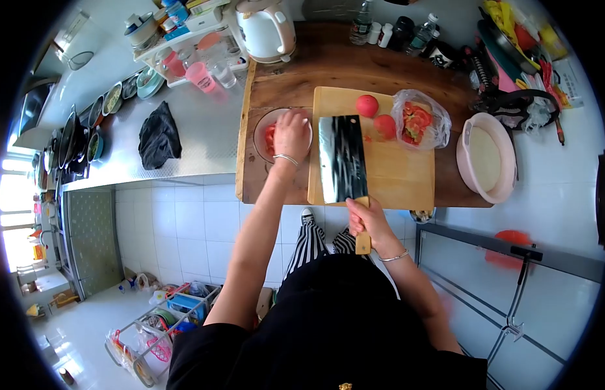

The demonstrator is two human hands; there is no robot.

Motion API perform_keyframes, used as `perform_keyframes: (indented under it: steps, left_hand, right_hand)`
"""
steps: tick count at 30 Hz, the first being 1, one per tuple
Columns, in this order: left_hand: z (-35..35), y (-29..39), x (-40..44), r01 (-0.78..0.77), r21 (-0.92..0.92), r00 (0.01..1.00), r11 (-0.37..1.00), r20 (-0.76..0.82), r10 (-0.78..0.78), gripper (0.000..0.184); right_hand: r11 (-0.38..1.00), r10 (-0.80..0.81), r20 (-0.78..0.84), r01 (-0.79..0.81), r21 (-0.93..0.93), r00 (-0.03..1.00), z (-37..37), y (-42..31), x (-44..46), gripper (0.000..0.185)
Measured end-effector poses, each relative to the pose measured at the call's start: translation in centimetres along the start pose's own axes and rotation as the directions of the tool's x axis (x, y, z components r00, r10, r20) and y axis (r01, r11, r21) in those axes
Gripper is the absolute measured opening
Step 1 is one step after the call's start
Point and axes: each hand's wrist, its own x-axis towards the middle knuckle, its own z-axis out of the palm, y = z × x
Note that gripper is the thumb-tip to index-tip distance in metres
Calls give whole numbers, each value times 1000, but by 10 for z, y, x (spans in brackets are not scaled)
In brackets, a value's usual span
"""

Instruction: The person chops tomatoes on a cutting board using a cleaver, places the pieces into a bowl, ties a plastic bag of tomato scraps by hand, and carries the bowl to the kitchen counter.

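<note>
My right hand [372, 224] grips the wooden handle of a cleaver [342, 159]. The broad blade is raised over the left side of a wooden cutting board [406, 185]. My left hand [291, 135] is over a glass bowl [256, 140] left of the board, with red tomato pieces [270, 138] inside. Its fingers bend down toward the bowl, and what lies under them is hidden. On the board are two red tomatoes, one farther back [367, 105] and one nearer [384, 126]. Beside them a clear plastic bag [439, 133] holds red and greenish scraps [416, 123].
A pink basin [466, 166] stands right of the board. Bottles [361, 25] and an electric kettle [266, 32] line the back of the wooden table [283, 78]. On the steel counter at left lies a dark cloth [160, 136]. A glass-topped table [458, 260] is at lower right.
</note>
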Motion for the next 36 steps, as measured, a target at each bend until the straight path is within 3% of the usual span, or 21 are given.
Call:
perform_keyframes:
  steps: [2, 4, 11, 14, 20, 22, 29, 32, 34, 36]
  left_hand:
    - [24, 23, -1, -9, -186, 996, 983, 90, 26, 15]
    - [53, 39, -4, -105, -264, 972, 959, 175, 155, 12]
    - [135, 55, -16, -114, -266, 965, 957, 199, 170, 14]
    - [147, 61, -17, -204, -315, 927, 927, 243, 287, 15]
    - [143, 72, -40, -171, -468, 885, 867, 313, 344, 18]
    - [135, 79, -49, -118, -484, 897, 867, 322, 302, 20]
    - [87, 72, -60, -9, -402, 973, 915, 208, 101, 25]
    - [31, 69, -33, -128, -313, 992, 941, -20, 128, 22]
    - [3, 57, -20, -125, -257, 991, 958, -81, 107, 20]
    - [-16, 39, -15, -96, -232, 988, 968, -139, 65, 18]
  right_hand:
    - [997, -68, -64, 66, -37, 996, -21, 7, -7, 29]
    - [995, -97, -140, 95, -18, 985, -36, 16, -15, 29]
    - [990, -113, -357, 137, 43, 927, -101, 70, -20, 31]
    - [976, -120, -385, 179, 123, 915, -105, 76, -14, 33]
    - [965, -84, -419, 178, 191, 904, -95, 77, 17, 33]
    - [982, -60, -402, 126, 139, 914, -79, 74, 21, 32]
    - [986, -159, -289, 167, 4, 944, -40, 80, 20, 19]
    - [982, -190, -203, 183, -55, 960, -1, 49, 12, 17]
    - [958, -243, -100, 222, -183, 965, 20, 37, 15, 17]
    - [954, -239, -26, 230, -191, 971, 37, 30, 24, 17]
